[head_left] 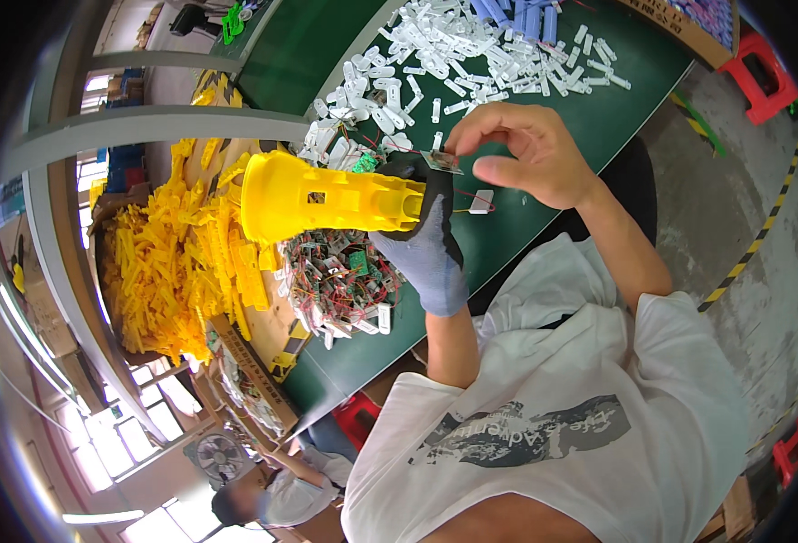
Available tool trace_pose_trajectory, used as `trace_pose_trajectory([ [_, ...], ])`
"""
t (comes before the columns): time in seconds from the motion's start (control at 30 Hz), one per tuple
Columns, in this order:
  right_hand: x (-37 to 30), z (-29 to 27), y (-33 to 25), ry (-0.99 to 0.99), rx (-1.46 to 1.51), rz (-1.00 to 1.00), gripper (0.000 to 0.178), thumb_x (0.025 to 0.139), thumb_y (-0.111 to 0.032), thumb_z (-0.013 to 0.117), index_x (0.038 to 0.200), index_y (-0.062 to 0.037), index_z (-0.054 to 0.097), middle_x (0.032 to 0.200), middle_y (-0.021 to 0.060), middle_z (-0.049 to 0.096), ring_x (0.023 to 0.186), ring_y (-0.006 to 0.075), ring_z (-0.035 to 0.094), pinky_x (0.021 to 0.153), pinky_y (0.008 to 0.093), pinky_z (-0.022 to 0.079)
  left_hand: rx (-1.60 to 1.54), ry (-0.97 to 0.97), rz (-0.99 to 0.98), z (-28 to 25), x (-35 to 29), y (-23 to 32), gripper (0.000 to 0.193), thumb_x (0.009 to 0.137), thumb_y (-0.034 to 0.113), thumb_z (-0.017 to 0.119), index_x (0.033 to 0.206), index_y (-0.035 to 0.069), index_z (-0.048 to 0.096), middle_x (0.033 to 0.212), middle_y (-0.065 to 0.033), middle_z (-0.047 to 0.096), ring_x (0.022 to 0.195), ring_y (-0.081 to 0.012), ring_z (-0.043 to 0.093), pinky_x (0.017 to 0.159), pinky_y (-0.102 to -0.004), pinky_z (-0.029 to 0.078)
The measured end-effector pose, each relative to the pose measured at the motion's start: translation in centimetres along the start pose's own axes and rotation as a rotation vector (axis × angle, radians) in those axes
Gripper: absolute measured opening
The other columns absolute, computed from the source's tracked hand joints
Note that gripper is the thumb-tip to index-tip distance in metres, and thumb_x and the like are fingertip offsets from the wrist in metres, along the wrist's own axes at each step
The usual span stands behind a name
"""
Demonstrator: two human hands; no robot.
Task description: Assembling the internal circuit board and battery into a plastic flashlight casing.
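My left hand (426,258), in a grey glove with dark fingers, is closed around a yellow plastic flashlight housing (327,199). The housing lies sideways, its wide round end to the left. At the glove's upper edge sits a small circuit board (441,162) with thin red wires. A white plastic piece (481,202) hangs by wires just right of the glove. My bare right hand (535,154) is beside the board, thumb and index finger apart. Its index fingertip is close to the board; I cannot tell whether they touch.
Wired circuit boards (340,281) are heaped left of my glove on the green table (498,240). White plastic parts (444,45) and purple cylinders (530,18) lie farther back. Yellow parts (164,271) fill the left side, behind a metal frame (164,127). Another person (295,493) sits lower left.
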State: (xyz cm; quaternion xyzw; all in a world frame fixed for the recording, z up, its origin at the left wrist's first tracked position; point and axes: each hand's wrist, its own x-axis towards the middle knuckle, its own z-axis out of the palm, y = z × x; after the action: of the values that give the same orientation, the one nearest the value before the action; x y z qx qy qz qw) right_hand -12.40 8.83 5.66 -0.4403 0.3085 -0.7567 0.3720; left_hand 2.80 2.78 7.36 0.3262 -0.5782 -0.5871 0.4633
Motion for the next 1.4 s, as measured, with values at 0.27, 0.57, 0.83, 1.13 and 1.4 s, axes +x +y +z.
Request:
trace_pose_trajectory([
  [0.27, -0.3, -0.1, -0.1, 0.116, -0.326, 0.023, 0.018, 0.085, -0.007, 0.067, 0.1, -0.0002, 0.06, 0.094, 0.0065, 0.063, 0.088, 0.0154, 0.064, 0.082, 0.029, 0.05, 0.075, -0.048, 0.173, 0.4, 0.1, 0.1, 0.035, 0.09, 0.011, 0.059, 0.122, 0.0, 0.049, 0.092, -0.0077, 0.057, 0.078, -0.0148, 0.054, 0.072, -0.0264, 0.045],
  [0.57, -0.7, 0.1, -0.4, 0.29, 0.09, 0.24, 0.019, 0.088, -0.014, 0.067, 0.099, 0.0011, 0.065, 0.087, 0.0048, 0.066, 0.074, 0.0105, 0.064, 0.067, 0.0232, 0.051, -0.089, 0.077, -0.133, -1.1, 2.0, -0.6, 0.048, 0.099, 0.049, 0.039, 0.122, 0.008, 0.047, 0.084, -0.0081, 0.059, 0.071, -0.0208, 0.059, 0.064, -0.0315, 0.05],
  [0.83, -0.6, 1.2, 2.1, 0.307, 0.006, 0.287, 0.019, 0.085, -0.016, 0.07, 0.095, -0.0004, 0.066, 0.082, 0.0034, 0.066, 0.069, 0.0067, 0.06, 0.059, 0.0218, 0.047, -0.409, -0.193, -0.163, -0.3, 0.1, -1.5, 0.04, 0.094, 0.014, 0.051, 0.132, 0.006, 0.042, 0.114, -0.0088, 0.056, 0.1, -0.0206, 0.058, 0.086, -0.0369, 0.047],
  [1.13, -0.8, 1.5, 3.1, 0.336, 0.134, 0.351, 0.018, 0.088, -0.015, 0.067, 0.096, 0.0009, 0.063, 0.084, 0.0024, 0.063, 0.074, 0.0071, 0.06, 0.068, 0.0219, 0.051, 0.003, -0.081, -0.067, 0.0, 0.3, -2.7, 0.027, 0.094, 0.012, 0.056, 0.117, 0.004, 0.045, 0.098, -0.0059, 0.053, 0.084, -0.0117, 0.056, 0.072, -0.0273, 0.047],
  [1.4, -1.0, 1.4, 3.4, 0.269, 0.166, 0.403, 0.017, 0.088, -0.016, 0.067, 0.093, -0.0004, 0.063, 0.084, 0.0022, 0.062, 0.076, 0.0074, 0.06, 0.068, 0.0218, 0.051, -0.013, -0.098, -0.084, -0.7, 0.5, -2.8, 0.045, 0.093, 0.016, 0.06, 0.132, 0.004, 0.04, 0.108, -0.0059, 0.054, 0.09, -0.0117, 0.056, 0.076, -0.0268, 0.048],
])
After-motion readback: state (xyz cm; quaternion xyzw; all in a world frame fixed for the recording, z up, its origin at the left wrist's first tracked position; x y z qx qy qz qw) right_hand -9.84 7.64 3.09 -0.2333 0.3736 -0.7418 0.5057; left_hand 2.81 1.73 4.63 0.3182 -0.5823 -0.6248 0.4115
